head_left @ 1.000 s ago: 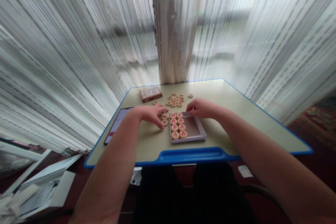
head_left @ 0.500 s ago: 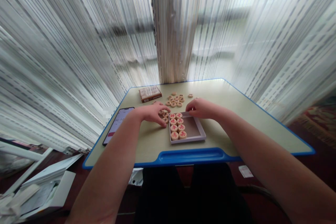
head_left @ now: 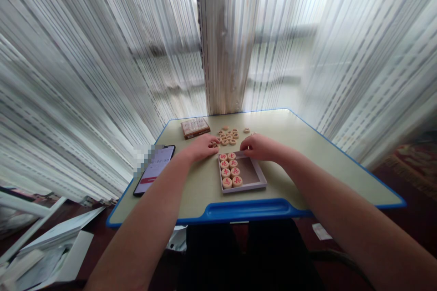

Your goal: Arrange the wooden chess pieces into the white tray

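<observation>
A shallow, pale open box (head_left: 263,181) stands near the table's front edge. Two columns of round wooden xiangqi pieces (head_left: 235,172) with red characters fill its left side; bare floor shows on its right. Left of the box's far corner, my left hand (head_left: 202,148) curls its fingers around dark-marked xiangqi pieces (head_left: 214,144), partly covering them. My right hand (head_left: 259,147) is at the box's far right rim, fingers bent together; whatever is between their tips is hidden. Beyond both hands lies a cluster of dark-marked xiangqi pieces (head_left: 228,135).
A single piece (head_left: 246,130) lies right of the cluster. A brown printed box (head_left: 195,127) sits at the table's back left. On the left, a phone (head_left: 155,170) displays a timer. The table (head_left: 307,159) has a blue rim and front groove (head_left: 249,209). Curtains hang behind.
My left hand has moved away from me, and its spread fingers have closed around the pieces beside the box. My right hand stays at the box's far rim. The view has tilted slightly.
</observation>
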The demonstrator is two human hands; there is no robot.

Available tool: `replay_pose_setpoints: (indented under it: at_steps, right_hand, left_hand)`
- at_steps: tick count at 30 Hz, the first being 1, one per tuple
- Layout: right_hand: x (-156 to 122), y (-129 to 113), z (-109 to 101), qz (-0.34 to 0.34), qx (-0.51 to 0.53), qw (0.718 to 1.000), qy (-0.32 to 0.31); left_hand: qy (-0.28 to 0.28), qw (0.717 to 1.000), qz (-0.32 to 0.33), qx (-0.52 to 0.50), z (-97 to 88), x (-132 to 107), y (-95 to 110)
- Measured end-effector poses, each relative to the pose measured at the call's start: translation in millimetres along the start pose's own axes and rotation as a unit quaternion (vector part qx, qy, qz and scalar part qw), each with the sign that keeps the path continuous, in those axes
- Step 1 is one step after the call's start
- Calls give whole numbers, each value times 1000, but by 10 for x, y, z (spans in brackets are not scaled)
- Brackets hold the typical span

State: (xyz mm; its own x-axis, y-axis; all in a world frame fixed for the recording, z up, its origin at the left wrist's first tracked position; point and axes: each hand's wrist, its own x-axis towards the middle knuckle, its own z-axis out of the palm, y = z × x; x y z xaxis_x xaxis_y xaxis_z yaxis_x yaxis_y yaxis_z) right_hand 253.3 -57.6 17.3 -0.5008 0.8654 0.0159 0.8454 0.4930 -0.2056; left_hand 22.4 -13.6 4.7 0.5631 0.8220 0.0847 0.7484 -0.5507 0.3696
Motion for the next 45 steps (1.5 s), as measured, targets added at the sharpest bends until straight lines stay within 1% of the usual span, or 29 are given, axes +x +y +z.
replay_pose_setpoints:
  at_steps: [5, 9, 12, 15, 19, 22, 27, 28, 29, 30, 32, 34, 35, 36, 37, 38, 41, 45]
  right_hand:
    - [-26, -51, -33, 8, -4, 1000, -13]
    - [-34, -73, -48, 3, -4, 1000, -14]
    - [-30, -72, -52, 3, -2, 1000, -15]
    - [-19, -60, -45, 4, 5, 1000, -14]
    - [-3, -33, -24, 9, 21, 1000, -14]
    - [-6, -24, -27, 17, 38, 999, -22]
    - [2, 19, -29, 38, 119, 991, -53]
    - [15, 48, -11, 43, 136, 989, -46]
    - [33, 86, 15, 55, 148, 987, -27]
    - [54, 132, 48, 78, 151, 985, 17]
    - [102, 239, 124, 105, 106, 982, 113]
    - [149, 340, 198, 113, 36, 971, 209]
    - [171, 381, 229, 126, 11, 963, 236]
    - [192, 411, 256, 137, -5, 959, 250]
    - [211, 430, 277, 144, -16, 958, 247]
    - [229, 438, 294, 144, -22, 962, 229]
    - [266, 420, 316, 114, -26, 979, 166]
    - [284, 379, 299, 102, -43, 983, 149]
  left_hand:
    - [42, 999, -20, -8, 65, 22, -6]
    - [66, 995, -26, -65, 102, 46, -1]
    - [76, 993, -24, -92, 104, 52, 13]
    - [67, 993, -18, -93, 95, 47, 19]
    - [45, 997, -20, -62, 83, 36, 25]
    - [47, 998, -22, -20, 79, 38, 36]
    - [27, 997, 1, 73, 77, 56, 49]
    - [25, 996, 4, 84, 78, 57, 52]
    - [26, 996, 5, 90, 80, 56, 54]
    - [28, 995, 4, 95, 85, 54, 57]
    - [34, 995, 2, 98, 105, 52, 64]
    - [44, 995, -5, 95, 143, 62, 72]
    - [50, 995, -11, 90, 166, 73, 76]
    - [58, 994, -20, 86, 191, 87, 81]
    - [65, 994, -26, 82, 215, 103, 86]
    - [73, 994, -28, 78, 238, 120, 91]
    - [89, 994, -9, 62, 288, 160, 101]
    - [115, 993, -6, 21, 317, 177, 83]
